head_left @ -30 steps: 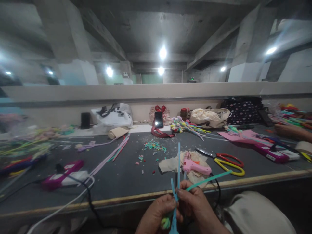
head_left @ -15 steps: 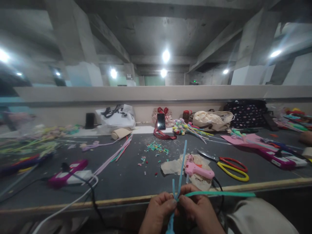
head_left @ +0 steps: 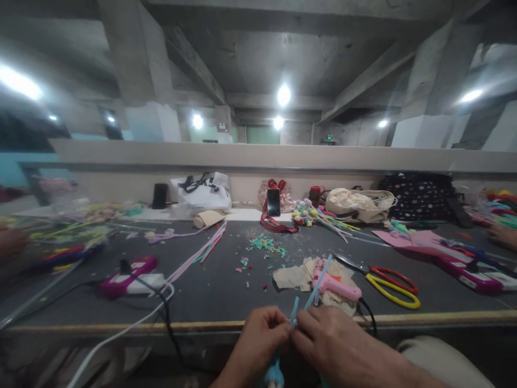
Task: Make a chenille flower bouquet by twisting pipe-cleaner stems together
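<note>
Above the table's front edge, my left hand (head_left: 262, 337) pinches a bundle of light-blue pipe cleaners (head_left: 321, 281), thumb against fingers. One long end leans up to the right and a short end stands beside it. Below the left hand hangs the bundle's blue lower part (head_left: 274, 373), with something pale at its bottom. My right hand (head_left: 333, 339) is closed at the same joint, back of the hand up, its fingertips touching the bundle. A bit of green pipe cleaner (head_left: 324, 381) shows under the right wrist; the rest of it is hidden.
Beyond my hands lie a pink glue gun (head_left: 339, 286) on scrap paper and scissors (head_left: 388, 280) with red and yellow handles. Small cut bits (head_left: 266, 245) are scattered mid-table. A purple-and-white device (head_left: 133, 277) with cables sits left. Other people's hands (head_left: 503, 237) show at both sides.
My right hand has turned over and come across the joint. The green pipe cleaner that stretched right is now mostly hidden below it. The long blue end leans further right.
</note>
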### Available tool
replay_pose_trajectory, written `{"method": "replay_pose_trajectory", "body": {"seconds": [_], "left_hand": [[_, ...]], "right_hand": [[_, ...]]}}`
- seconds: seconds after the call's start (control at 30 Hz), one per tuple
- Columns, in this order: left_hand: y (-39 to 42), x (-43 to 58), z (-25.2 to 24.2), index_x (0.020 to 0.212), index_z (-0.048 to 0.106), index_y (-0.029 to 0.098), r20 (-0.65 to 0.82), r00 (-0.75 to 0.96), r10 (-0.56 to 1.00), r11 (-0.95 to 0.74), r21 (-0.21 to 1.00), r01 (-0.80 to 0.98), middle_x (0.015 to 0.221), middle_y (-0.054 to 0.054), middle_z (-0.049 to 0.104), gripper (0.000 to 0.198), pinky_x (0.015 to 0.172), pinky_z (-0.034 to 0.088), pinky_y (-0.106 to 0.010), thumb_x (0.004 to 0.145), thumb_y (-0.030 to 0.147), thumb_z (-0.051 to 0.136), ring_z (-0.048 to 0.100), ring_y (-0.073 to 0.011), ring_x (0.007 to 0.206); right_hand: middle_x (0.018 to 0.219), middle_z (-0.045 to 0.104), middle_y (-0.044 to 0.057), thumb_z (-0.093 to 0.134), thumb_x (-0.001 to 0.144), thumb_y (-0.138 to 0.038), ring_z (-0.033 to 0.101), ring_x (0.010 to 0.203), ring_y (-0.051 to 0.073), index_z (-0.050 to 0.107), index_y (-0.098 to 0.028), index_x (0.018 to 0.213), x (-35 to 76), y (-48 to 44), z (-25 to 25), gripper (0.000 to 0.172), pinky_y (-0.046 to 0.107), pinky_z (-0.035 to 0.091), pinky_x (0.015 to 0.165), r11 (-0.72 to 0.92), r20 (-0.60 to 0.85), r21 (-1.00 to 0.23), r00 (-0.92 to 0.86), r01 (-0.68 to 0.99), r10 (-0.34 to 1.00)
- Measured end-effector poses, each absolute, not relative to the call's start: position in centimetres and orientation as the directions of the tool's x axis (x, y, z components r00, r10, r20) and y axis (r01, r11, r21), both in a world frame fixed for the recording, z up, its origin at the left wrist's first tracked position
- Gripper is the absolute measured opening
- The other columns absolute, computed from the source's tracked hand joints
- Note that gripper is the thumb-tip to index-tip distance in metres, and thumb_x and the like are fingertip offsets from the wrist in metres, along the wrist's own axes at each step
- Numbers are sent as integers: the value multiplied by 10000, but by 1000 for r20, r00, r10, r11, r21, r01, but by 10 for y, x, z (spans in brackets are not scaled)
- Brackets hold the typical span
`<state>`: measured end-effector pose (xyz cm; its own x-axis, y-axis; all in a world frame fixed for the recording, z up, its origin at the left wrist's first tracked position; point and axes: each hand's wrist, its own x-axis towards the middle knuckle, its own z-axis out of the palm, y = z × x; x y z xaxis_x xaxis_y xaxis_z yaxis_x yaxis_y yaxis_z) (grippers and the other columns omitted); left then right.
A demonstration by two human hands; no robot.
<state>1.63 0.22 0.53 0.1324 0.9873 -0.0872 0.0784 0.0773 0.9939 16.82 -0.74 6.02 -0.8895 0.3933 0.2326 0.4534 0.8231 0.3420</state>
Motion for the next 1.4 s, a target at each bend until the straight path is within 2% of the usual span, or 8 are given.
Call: {"method": "replay_pose_trajectory", "body": {"seconds": [0.27, 0.4, 0.5, 0.6, 0.7, 0.8, 0.97, 1.4], "left_hand": [[-6, 20, 32, 422, 528, 135, -25, 372, 928, -147, 892, 427, 404, 67, 373, 107, 427, 227, -193, 524, 155, 505, 344, -78, 445], [-16, 20, 42, 486, 596, 133, -32, 504, 863, -248, 843, 477, 444, 68, 368, 120, 418, 208, -193, 531, 102, 489, 330, -75, 457], [-21, 16, 41, 576, 647, 141, -35, 619, 784, -212, 923, 321, 473, 60, 454, 134, 442, 255, -186, 560, 105, 519, 360, -73, 462], [-21, 15, 30, 588, 640, 132, -42, 630, 776, 8, 998, 56, 503, 30, 540, 60, 487, 316, -192, 557, 137, 588, 425, -80, 475], [-15, 19, 14, 568, 570, 142, -8, 495, 869, 168, 945, -280, 490, 1, 590, 67, 450, 321, -191, 560, 190, 617, 471, -87, 424], [-8, 27, -2, 534, 521, 145, -11, 410, 912, 209, 872, -442, 422, 6, 560, 191, 424, 316, -183, 546, 292, 642, 457, -78, 372], [-5, 33, -13, 497, 475, 155, -95, 268, 959, 202, 891, -408, 358, 54, 474, 267, 403, 283, -182, 519, 345, 663, 379, -56, 325], [-8, 22, -10, 619, 630, 118, -69, 125, 990, 80, 992, -92, 520, 23, 539, 218, 511, 327, -200, 536, 318, 652, 425, -92, 509]], "right_hand": [[582, 564, 3, 528, 668, -92, 428, 432, 112, 572, -159, 657, 167, 1, 95, 80, 251, 150, 369, 872, 5, 378, -943, 311, 334], [489, 530, -37, 580, 638, -223, 408, 406, 76, 634, -146, 646, 179, 23, 100, 94, 188, 239, 366, 838, -106, -214, -865, 502, 491], [492, 517, -54, 637, 574, -258, 440, 417, 70, 633, -143, 663, 192, 32, 90, 145, 160, 324, 389, 389, -305, -749, -800, 537, 518], [531, 532, -39, 579, 630, -308, 452, 409, 61, 610, -138, 687, 197, 26, 67, 181, 161, 366, 404, 191, -350, -837, -770, 512, 533], [487, 494, -42, 550, 657, -303, 416, 386, 54, 589, -132, 626, 195, 9, 41, 179, 150, 326, 374, 67, -121, -960, -618, 273, 777], [500, 509, -24, 545, 682, -322, 445, 401, 71, 600, -139, 566, 189, -9, 27, 223, 167, 331, 378, 297, 184, -934, -444, 200, 877], [653, 608, 35, 474, 752, -161, 556, 625, 123, 619, -169, 694, 181, -24, 35, 156, 197, 405, 587, 712, 503, -632, -537, 306, 677], [547, 527, -31, 544, 689, -180, 489, 534, 96, 592, -140, 570, 164, -11, 24, 135, 173, 363, 504, 326, 218, -900, -349, 290, 911]]}}
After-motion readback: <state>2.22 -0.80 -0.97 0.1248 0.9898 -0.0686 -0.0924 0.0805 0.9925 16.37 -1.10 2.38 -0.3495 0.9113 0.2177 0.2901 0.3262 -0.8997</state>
